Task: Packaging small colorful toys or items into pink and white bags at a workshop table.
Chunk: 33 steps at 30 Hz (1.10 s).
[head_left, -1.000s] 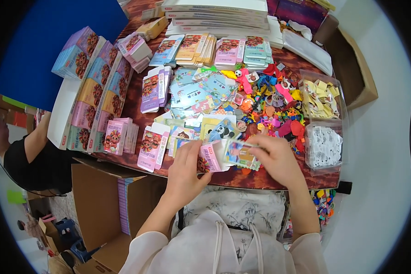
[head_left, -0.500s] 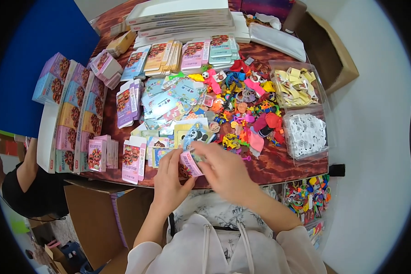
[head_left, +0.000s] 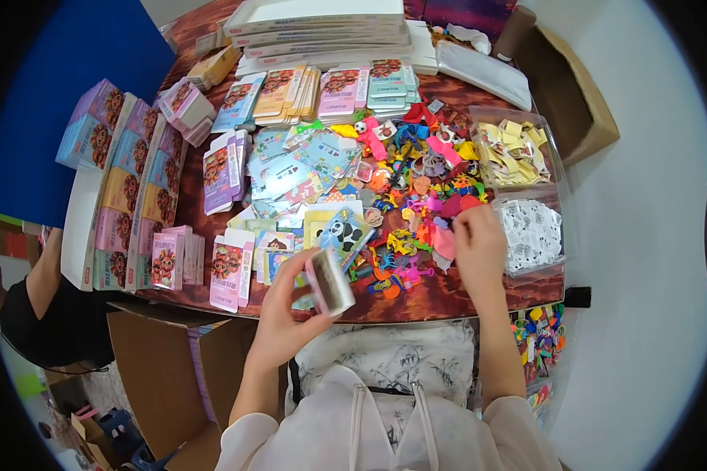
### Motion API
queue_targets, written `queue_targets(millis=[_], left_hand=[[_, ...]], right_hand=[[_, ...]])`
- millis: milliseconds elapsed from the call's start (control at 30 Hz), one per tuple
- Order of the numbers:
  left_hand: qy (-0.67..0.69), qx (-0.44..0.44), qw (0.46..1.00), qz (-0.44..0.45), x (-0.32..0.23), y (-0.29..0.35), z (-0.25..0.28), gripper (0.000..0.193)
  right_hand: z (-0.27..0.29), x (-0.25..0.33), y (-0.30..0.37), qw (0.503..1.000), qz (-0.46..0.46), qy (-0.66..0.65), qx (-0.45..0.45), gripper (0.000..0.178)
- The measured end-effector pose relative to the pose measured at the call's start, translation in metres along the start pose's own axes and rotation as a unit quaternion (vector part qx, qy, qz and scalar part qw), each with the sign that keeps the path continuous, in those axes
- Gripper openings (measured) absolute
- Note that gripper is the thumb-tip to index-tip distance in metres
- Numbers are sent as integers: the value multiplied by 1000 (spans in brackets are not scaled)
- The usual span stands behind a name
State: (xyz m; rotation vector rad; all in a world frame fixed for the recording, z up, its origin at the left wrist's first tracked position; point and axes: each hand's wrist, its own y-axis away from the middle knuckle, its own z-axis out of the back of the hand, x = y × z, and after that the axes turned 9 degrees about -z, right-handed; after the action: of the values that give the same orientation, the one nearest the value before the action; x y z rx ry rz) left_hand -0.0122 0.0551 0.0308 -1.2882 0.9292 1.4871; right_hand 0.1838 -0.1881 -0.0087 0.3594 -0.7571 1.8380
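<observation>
My left hand (head_left: 284, 318) grips a small pink cardboard box (head_left: 330, 284), its open end tilted up so the hollow inside shows. My right hand (head_left: 481, 247) reaches into the right edge of a heap of small colourful plastic toys (head_left: 420, 169). Its fingers are curled together beside a red soft piece (head_left: 470, 202) and a pink one (head_left: 443, 242); what they pinch is hidden. A panda card packet (head_left: 344, 234) lies just beyond the box, in front of a spread of light blue cards (head_left: 279, 179).
Flattened pink boxes (head_left: 229, 271) lie left of my left hand. Trays of filled boxes (head_left: 119, 200) stand farther left. Clear bins hold yellow slips (head_left: 514, 149) and white printed slips (head_left: 530, 231) at right. White trays (head_left: 314, 20) are stacked at the back. Another person's arm (head_left: 45, 275) shows at left.
My right hand has left the box and moved right to the toy heap. My left hand keeps the box and has turned its open end upward.
</observation>
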Motion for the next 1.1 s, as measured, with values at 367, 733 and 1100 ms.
queue_targets(millis=[367, 733, 1100], left_hand=[[-42, -12, 999, 23, 8, 7, -4, 82], [-102, 3, 995, -8, 14, 10, 0, 84], [-113, 4, 993, -15, 9, 7, -5, 80]], right_hand=[[29, 5, -27, 961, -103, -229, 114, 3], [11, 12, -8, 980, -55, -155, 110, 6], [17, 21, 17, 989, -30, -57, 134, 11]])
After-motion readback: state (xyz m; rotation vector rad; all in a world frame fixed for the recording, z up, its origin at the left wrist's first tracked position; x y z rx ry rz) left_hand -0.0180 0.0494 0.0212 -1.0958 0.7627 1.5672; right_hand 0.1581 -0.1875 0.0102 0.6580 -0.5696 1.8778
